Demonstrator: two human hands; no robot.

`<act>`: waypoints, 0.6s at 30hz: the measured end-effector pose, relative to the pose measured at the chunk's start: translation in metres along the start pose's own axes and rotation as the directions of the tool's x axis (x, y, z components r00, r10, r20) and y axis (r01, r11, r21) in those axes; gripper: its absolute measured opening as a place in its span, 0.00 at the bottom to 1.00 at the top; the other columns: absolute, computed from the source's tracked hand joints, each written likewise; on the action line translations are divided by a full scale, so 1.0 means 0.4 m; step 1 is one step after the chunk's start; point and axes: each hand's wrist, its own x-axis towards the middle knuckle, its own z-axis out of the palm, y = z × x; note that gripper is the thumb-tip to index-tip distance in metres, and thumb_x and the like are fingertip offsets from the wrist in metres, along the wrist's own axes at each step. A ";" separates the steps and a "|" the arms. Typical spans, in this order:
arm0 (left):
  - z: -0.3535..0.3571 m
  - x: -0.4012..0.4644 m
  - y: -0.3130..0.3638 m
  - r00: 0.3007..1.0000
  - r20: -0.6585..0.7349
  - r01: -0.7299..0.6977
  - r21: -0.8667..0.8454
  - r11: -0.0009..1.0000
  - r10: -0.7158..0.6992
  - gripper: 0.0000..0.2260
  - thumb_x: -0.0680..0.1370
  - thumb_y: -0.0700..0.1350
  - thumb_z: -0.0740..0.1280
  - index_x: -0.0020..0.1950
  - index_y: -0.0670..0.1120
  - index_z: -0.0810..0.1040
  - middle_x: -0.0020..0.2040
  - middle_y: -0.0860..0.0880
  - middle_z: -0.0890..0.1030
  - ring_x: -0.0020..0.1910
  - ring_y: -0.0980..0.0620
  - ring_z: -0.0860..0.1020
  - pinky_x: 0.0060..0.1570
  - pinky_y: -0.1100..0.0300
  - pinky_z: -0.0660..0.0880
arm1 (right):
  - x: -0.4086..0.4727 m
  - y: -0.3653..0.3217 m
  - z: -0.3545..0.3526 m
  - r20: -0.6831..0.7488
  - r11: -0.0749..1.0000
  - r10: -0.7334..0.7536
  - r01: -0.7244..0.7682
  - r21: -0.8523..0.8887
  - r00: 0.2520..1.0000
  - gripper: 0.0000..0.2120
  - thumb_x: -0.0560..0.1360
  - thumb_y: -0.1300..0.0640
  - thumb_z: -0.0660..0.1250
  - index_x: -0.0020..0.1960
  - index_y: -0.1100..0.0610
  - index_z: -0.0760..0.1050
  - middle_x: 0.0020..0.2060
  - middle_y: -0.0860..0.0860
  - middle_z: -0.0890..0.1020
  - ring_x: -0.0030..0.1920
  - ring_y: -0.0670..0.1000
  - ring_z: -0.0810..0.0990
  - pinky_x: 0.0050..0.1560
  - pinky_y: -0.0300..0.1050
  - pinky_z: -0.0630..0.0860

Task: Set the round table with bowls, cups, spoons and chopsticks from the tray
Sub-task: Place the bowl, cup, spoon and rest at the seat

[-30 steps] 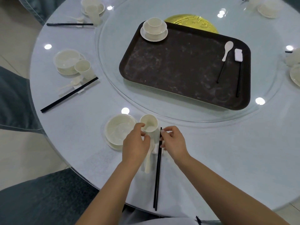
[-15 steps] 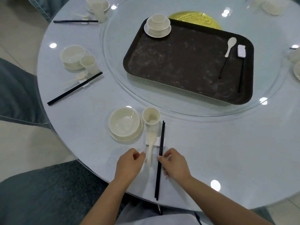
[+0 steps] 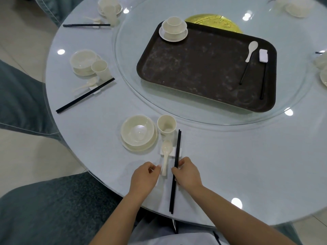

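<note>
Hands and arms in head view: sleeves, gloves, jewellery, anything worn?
Both bare: left hand and right hand show no gloves, rings or watch. Forearms are uncovered to the frame's bottom edge, no sleeves visible. A pale garment shows at the bottom between the arms.

Glass turntable (image 3: pixel 203 119), gold disc (image 3: pixel 210 21) behind it, blue-grey upholstered chairs (image 3: pixel 44 209), pale tiled floor (image 3: pixel 26 152)

Pale tiled floor (image 3: pixel 21 29), teal chairs (image 3: pixel 44 209)
</note>
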 end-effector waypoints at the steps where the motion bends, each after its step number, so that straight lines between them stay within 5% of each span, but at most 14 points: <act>1: -0.001 0.002 0.000 1.000 0.002 0.000 0.001 1.000 0.000 0.13 0.79 0.57 0.62 0.40 0.51 0.74 0.38 0.54 0.78 0.37 0.59 0.75 0.34 0.65 0.66 | 0.000 0.000 0.001 -0.003 1.000 0.003 -0.003 0.010 1.000 0.07 0.74 0.54 0.65 0.47 0.52 0.67 0.37 0.51 0.81 0.37 0.48 0.79 0.31 0.38 0.68; 18: 0.002 0.011 -0.001 1.000 0.011 0.004 0.026 1.000 -0.004 0.12 0.79 0.57 0.62 0.40 0.51 0.74 0.37 0.55 0.78 0.37 0.59 0.75 0.34 0.64 0.67 | 0.005 -0.005 0.004 -0.033 0.998 0.000 0.001 0.056 0.999 0.07 0.73 0.55 0.66 0.47 0.51 0.67 0.36 0.48 0.80 0.36 0.45 0.78 0.31 0.37 0.68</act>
